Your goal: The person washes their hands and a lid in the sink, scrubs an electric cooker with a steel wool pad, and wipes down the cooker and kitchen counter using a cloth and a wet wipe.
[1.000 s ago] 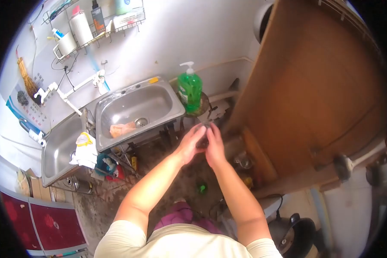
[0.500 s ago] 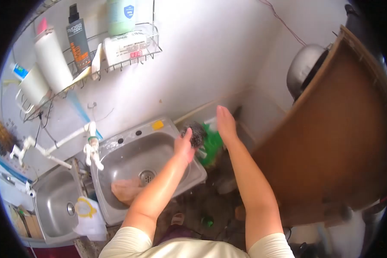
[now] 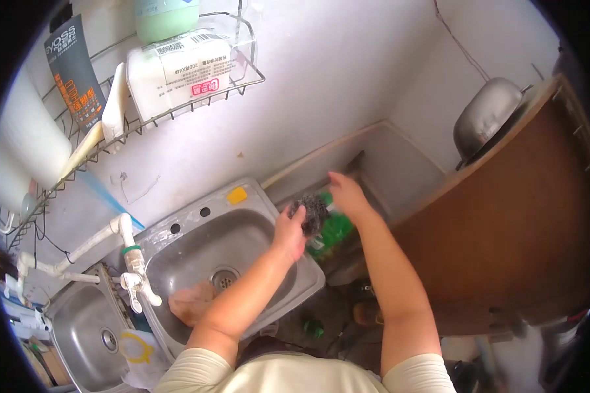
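Note:
My left hand (image 3: 290, 234) is closed on a dark, wiry scouring ball (image 3: 311, 215), held above the right rim of the steel sink (image 3: 203, 252). Just right of it, my right hand (image 3: 347, 195) reaches over the top of a green soap bottle (image 3: 334, 230). The bottle's pump is mostly hidden behind that hand, and I cannot make out whether the fingers press it. A pinkish-orange cloth (image 3: 191, 302) lies in the sink beside the drain. On the sink's back rim is a yellow piece (image 3: 237, 195).
White pipes with a tap (image 3: 134, 275) rise at the left, above a second sink (image 3: 88, 327). A wire shelf (image 3: 177, 108) with bottles and a white pack hangs at the upper left. A brown panel (image 3: 491, 229) stands at the right, with a metal pot (image 3: 488, 118) behind it.
My hands have parted; the left keeps the scouring ball and the right has moved up to the soap bottle. The view has shifted closer to the sink and shelf.

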A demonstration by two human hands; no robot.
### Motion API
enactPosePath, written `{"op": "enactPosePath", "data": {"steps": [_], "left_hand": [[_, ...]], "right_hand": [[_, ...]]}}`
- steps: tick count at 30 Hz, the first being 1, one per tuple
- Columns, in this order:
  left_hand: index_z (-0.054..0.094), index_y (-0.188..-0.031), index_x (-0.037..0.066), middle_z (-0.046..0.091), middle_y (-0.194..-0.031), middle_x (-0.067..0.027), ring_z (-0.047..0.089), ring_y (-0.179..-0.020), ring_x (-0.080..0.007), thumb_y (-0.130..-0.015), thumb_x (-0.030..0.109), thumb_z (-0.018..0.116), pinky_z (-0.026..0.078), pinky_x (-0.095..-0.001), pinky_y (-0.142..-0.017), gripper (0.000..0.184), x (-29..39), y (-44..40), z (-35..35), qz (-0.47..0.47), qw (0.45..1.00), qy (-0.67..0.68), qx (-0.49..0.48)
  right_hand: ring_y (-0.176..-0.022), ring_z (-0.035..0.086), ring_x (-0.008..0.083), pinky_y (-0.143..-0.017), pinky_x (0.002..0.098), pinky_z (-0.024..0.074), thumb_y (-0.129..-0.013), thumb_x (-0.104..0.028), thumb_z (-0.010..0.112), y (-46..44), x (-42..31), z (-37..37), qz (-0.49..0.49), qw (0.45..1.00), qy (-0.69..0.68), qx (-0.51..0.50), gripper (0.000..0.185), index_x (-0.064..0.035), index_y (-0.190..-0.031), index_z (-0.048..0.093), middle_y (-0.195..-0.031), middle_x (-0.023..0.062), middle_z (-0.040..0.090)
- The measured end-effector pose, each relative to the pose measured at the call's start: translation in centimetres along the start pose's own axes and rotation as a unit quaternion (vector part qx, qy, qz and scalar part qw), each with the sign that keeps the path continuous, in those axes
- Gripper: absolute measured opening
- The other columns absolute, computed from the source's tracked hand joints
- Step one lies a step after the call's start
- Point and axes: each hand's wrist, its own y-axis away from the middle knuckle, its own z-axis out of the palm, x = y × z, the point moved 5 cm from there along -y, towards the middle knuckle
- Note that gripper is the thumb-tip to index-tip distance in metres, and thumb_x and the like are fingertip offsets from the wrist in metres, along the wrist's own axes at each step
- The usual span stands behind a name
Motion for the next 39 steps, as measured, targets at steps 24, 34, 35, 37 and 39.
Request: {"op": "enactPosePath", "data": {"steps": [24,34,35,37,39], "left_hand": [[0.045,-0.113,0.003,0.057,-0.100,-0.0107,0.060,-0.084,-0.0231,-0.089,0.013,0.051,0.052,-0.0408,-0.066,0.026,-1.1,3.0,-1.3,0.010,0.999,-0.044,0.010],[0.057,-0.095,0.000,0.060,-0.085,-0.0054,0.057,-0.072,-0.0134,-0.093,0.028,0.048,0.047,-0.0298,-0.063,0.029,-14.2,13.0,5.0,-0.006,0.946,-0.302,-0.118],[0.059,-0.090,-0.001,0.060,-0.085,-0.0051,0.055,-0.075,-0.0122,-0.093,0.031,0.048,0.045,-0.0278,-0.068,0.034,-16.6,15.3,6.3,-0.021,0.935,-0.325,-0.137],[0.059,-0.088,-0.001,0.060,-0.083,-0.0053,0.055,-0.073,-0.0119,-0.092,0.031,0.048,0.045,-0.0279,-0.065,0.035,-22.3,19.4,8.3,-0.059,0.916,-0.359,-0.169],[0.058,-0.091,-0.002,0.060,-0.084,-0.0066,0.056,-0.075,-0.0153,-0.091,0.032,0.052,0.045,-0.0299,-0.066,0.034,-27.8,24.7,10.9,-0.063,0.893,-0.392,-0.213]], "right_hand": [[-0.106,0.053,0.0243,-0.090,0.0323,0.0404,-0.089,-0.018,0.050,2.0,-0.7,-1.6,-0.097,0.972,-0.061,0.207,0.032,0.0008,-0.114,0.053,-0.115,0.0148,0.056],[-0.115,0.044,0.0176,-0.098,0.0343,0.0344,-0.091,-0.033,0.047,27.1,8.9,-0.4,0.047,0.644,-0.760,0.082,0.044,-0.0086,-0.127,0.043,-0.123,0.0059,0.049],[-0.114,0.045,0.0173,-0.097,0.0339,0.0350,-0.091,-0.031,0.049,30.2,9.6,-0.8,0.052,0.598,-0.793,0.101,0.043,-0.0095,-0.127,0.041,-0.123,0.0057,0.049],[-0.112,0.045,0.0168,-0.094,0.0314,0.0359,-0.087,-0.026,0.057,36.4,12.0,-3.3,0.067,0.616,-0.750,0.230,0.046,-0.0101,-0.127,0.041,-0.122,0.0048,0.048],[-0.111,0.045,0.0170,-0.095,0.0312,0.0353,-0.086,-0.021,0.059,42.9,14.2,-6.2,0.051,0.579,-0.735,0.349,0.049,-0.0084,-0.128,0.038,-0.122,0.0059,0.049]]}}
